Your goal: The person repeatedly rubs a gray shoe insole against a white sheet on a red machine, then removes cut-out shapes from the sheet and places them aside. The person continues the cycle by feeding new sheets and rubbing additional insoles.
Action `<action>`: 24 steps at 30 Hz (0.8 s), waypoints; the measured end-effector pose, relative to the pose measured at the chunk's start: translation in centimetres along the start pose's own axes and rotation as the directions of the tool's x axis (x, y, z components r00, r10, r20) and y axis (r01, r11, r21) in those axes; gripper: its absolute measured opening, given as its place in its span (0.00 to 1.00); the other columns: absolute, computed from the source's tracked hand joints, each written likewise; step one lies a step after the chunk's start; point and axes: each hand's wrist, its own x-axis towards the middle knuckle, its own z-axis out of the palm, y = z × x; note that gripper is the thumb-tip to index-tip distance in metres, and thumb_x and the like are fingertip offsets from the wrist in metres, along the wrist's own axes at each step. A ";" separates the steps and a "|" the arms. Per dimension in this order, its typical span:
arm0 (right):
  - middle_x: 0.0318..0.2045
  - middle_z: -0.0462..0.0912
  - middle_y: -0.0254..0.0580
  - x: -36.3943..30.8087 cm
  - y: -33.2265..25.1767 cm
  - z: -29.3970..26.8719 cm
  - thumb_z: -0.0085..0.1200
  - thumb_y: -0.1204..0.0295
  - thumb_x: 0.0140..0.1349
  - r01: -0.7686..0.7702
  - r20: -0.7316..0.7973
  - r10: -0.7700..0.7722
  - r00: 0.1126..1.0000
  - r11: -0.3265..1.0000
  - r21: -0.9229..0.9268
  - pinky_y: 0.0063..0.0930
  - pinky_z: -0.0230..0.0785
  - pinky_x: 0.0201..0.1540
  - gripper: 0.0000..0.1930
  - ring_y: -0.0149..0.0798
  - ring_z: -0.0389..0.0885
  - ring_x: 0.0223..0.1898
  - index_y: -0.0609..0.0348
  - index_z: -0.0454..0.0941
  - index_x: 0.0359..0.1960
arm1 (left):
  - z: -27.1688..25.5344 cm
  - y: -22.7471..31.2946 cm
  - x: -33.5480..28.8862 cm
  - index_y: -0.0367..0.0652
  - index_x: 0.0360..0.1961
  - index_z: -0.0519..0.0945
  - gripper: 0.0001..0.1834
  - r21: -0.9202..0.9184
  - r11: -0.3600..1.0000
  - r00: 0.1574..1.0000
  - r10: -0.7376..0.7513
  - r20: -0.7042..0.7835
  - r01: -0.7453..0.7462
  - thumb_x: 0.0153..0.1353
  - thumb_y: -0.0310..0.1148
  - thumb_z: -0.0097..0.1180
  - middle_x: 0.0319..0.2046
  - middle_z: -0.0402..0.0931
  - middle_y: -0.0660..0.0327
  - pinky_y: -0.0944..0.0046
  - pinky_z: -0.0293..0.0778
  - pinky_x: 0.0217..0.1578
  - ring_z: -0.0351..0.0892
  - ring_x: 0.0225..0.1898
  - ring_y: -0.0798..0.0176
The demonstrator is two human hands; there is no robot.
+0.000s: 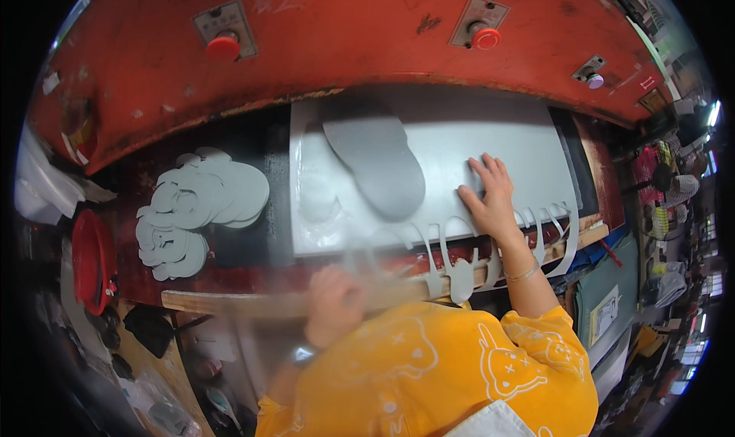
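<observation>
A pale grey-white sheet lies on the press bed. My right hand rests on it with the fingers spread, palm down. To the left of that hand is a darker grey insole-shaped area; whether it is a loose piece or a cut-out I cannot tell. My left hand is smeared by motion near the front wooden bar, its fingers unclear. Between my hands, thin looping offcut strips hang along the sheet's near edge and over the bar.
Left of the sheet sit overlapping stacks of pale insole-shaped pieces. The red press head spans the far side, with red push buttons on its front. A red round container stands at far left.
</observation>
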 end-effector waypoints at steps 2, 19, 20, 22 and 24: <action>0.63 0.62 0.60 0.6 1.4 0.3 0.57 0.67 0.58 0.100 -0.222 -0.036 0.974 0.954 0.284 0.47 0.45 0.68 0.27 0.59 0.53 0.68 0.55 0.68 0.61 | 2.2 0.4 -0.9 0.42 0.21 0.76 0.07 0.167 0.985 0.998 0.037 -0.046 -0.029 0.44 0.27 0.64 0.28 0.74 0.60 0.58 0.64 0.37 0.73 0.35 0.54; 0.67 0.50 0.67 14.8 15.2 -12.2 0.48 0.53 0.65 0.203 -0.870 0.345 0.353 0.879 0.431 0.44 0.41 0.71 0.42 0.59 0.48 0.70 0.73 0.45 0.68 | 3.5 -6.0 6.8 0.41 0.27 0.78 0.09 0.641 0.765 0.992 0.118 -0.049 -0.059 0.51 0.35 0.61 0.34 0.69 0.54 0.50 0.63 0.43 0.67 0.41 0.49; 0.68 0.50 0.67 13.4 15.5 -11.4 0.47 0.54 0.66 0.229 -0.841 0.400 0.363 0.837 0.497 0.43 0.40 0.71 0.41 0.58 0.48 0.70 0.71 0.45 0.68 | 4.2 -6.2 7.2 0.40 0.28 0.78 0.10 0.628 0.773 0.981 0.178 -0.082 -0.088 0.52 0.36 0.60 0.35 0.69 0.54 0.50 0.63 0.44 0.67 0.42 0.48; 0.67 0.55 0.62 10.8 15.4 -8.5 0.51 0.62 0.64 0.165 -0.822 0.417 0.388 0.846 0.507 0.42 0.44 0.70 0.38 0.56 0.53 0.69 0.69 0.48 0.68 | 5.3 -7.2 9.0 0.41 0.30 0.78 0.12 0.639 0.762 0.965 0.235 -0.120 -0.107 0.53 0.39 0.59 0.37 0.71 0.52 0.47 0.64 0.41 0.68 0.41 0.45; 0.60 0.67 0.56 7.1 14.5 -4.9 0.55 0.65 0.61 0.153 -0.767 0.196 0.612 0.922 0.357 0.42 0.54 0.64 0.28 0.53 0.64 0.62 0.64 0.65 0.61 | 6.7 -7.9 10.1 0.40 0.32 0.79 0.13 0.629 0.774 0.972 0.194 -0.129 -0.070 0.52 0.39 0.59 0.41 0.70 0.51 0.47 0.63 0.45 0.67 0.46 0.45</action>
